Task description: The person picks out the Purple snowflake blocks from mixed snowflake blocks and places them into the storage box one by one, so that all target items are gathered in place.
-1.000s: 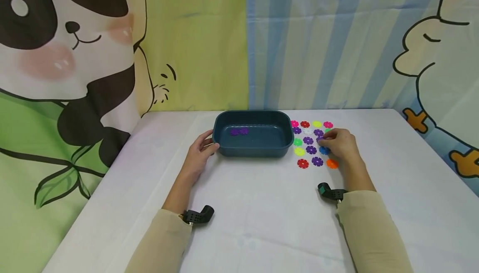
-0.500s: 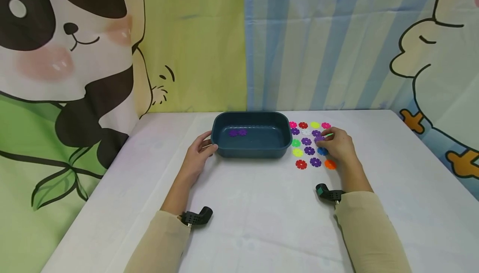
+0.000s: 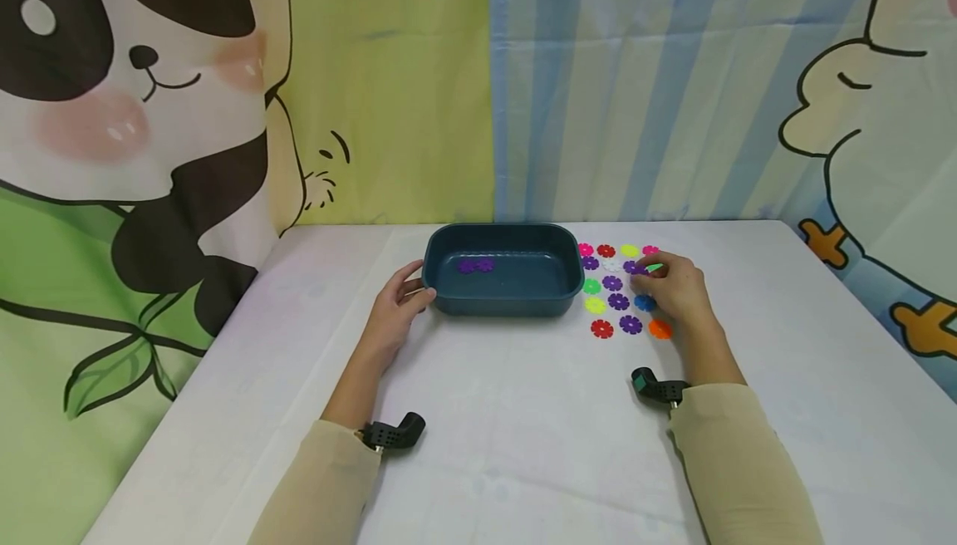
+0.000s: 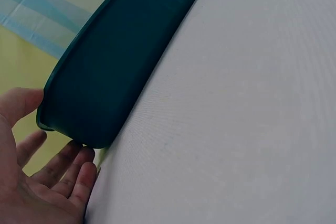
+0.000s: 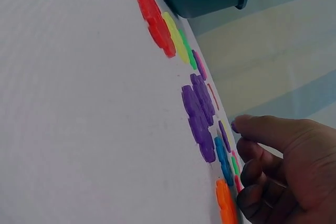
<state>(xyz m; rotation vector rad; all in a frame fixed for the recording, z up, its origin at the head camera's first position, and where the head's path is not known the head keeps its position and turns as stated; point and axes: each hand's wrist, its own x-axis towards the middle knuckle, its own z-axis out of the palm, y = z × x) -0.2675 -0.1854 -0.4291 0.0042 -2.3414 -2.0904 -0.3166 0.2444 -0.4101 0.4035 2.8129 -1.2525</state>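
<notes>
My left hand [image 3: 391, 306] holds the left end of a dark teal plastic basin [image 3: 504, 306]. In the left wrist view its thumb touches the rim, with fingertips at the lower corner. Two purple flower-shaped discs [image 3: 476, 266] lie inside the basin. To the right, my right hand [image 3: 682, 286] is over the outer column of loose discs. Thumb and index finger pinch a purple flower-shaped disc [image 5: 234, 128], of which only a sliver shows. Below those fingers lie a blue disc [image 3: 645, 302] and an orange disc [image 3: 661, 329]; a green one is partly hidden.
Rows of flower-shaped discs lie right of the basin: red [image 3: 601, 329], yellow [image 3: 596, 305], green [image 3: 591, 286], several purple [image 3: 630, 325], and pink [image 3: 586, 249] at the back. A white cloth [image 3: 493, 429] covers the table; printed curtains [image 3: 419, 113] hang behind.
The purple disc seen at my right fingertips earlier has left its spot in the column and is now in the pinch. My left hand and the basin stay put.
</notes>
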